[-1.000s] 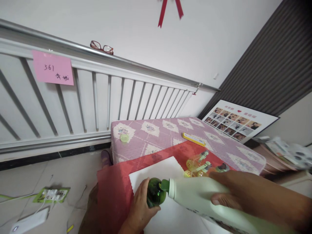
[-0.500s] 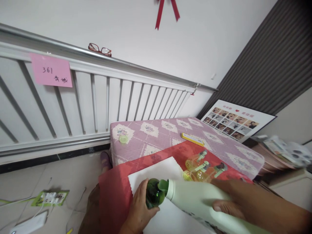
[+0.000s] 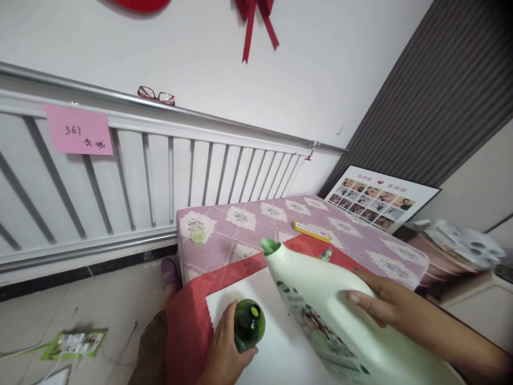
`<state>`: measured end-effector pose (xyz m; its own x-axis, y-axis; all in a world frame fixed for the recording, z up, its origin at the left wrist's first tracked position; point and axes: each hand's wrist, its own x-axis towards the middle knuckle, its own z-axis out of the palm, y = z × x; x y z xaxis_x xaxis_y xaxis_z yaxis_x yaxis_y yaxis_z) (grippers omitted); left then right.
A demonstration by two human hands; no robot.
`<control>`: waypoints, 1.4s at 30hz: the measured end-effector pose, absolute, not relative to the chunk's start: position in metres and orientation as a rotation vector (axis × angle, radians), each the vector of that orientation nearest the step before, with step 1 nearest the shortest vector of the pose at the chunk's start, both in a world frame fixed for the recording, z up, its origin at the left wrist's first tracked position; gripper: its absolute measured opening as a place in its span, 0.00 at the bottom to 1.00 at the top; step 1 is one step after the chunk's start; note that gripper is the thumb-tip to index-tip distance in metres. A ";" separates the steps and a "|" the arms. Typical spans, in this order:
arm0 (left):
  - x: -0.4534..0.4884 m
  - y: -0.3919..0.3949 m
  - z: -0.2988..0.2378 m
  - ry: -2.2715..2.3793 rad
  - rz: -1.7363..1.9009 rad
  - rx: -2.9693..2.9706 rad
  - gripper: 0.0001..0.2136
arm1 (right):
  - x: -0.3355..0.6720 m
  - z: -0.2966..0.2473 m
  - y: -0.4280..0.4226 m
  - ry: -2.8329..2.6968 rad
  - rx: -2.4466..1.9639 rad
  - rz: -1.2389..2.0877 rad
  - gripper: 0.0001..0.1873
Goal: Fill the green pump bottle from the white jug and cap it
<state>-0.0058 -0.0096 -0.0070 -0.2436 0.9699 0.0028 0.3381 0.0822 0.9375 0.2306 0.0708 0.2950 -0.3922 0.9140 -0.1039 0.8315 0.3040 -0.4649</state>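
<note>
Wrapped around a small dark green bottle (image 3: 249, 327) is my left hand (image 3: 230, 347); the bottle's open mouth faces up towards me. My right hand (image 3: 374, 299) grips a large pale green jug (image 3: 320, 289) by its handle. The jug leans left, its green spout (image 3: 270, 246) up and apart from the bottle. Below both lies a white sheet (image 3: 276, 310) on a red cloth (image 3: 192, 305). Just behind the jug shows a pump top (image 3: 326, 253); the rest of it is hidden.
A flowered purple cover (image 3: 224, 224) spreads over the surface, with a pale green cap (image 3: 197, 236) and a yellow box (image 3: 311, 231) on it. Behind stands a white radiator (image 3: 200, 171) with glasses (image 3: 156, 95) on its pipe. A power strip (image 3: 74, 345) lies on the floor.
The jug's spout has lifted away from the green bottle's mouth, and the jug has tipped back upward. The bottle has turned more upright in my left hand. The view has shifted slightly.
</note>
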 end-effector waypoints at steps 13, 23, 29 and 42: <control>-0.003 -0.002 -0.016 1.727 1.114 1.355 0.47 | 0.153 0.157 0.131 -1.720 -1.314 0.725 0.22; -0.003 0.002 -0.018 1.758 1.087 1.349 0.49 | 0.129 0.080 0.136 -1.596 -1.341 0.629 0.15; 0.000 -0.003 -0.016 1.834 1.137 1.369 0.46 | 0.153 0.071 0.135 -1.643 -1.395 0.682 0.31; -0.002 -0.007 -0.024 1.754 1.271 1.346 0.41 | 0.267 0.042 0.086 -1.801 -1.788 0.572 0.23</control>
<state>-0.0021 -0.0073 -0.0240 -0.3204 0.9422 0.0983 0.3864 0.0353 0.9217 0.2669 0.0857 0.0419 0.0201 0.9969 0.0755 0.7706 0.0327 -0.6365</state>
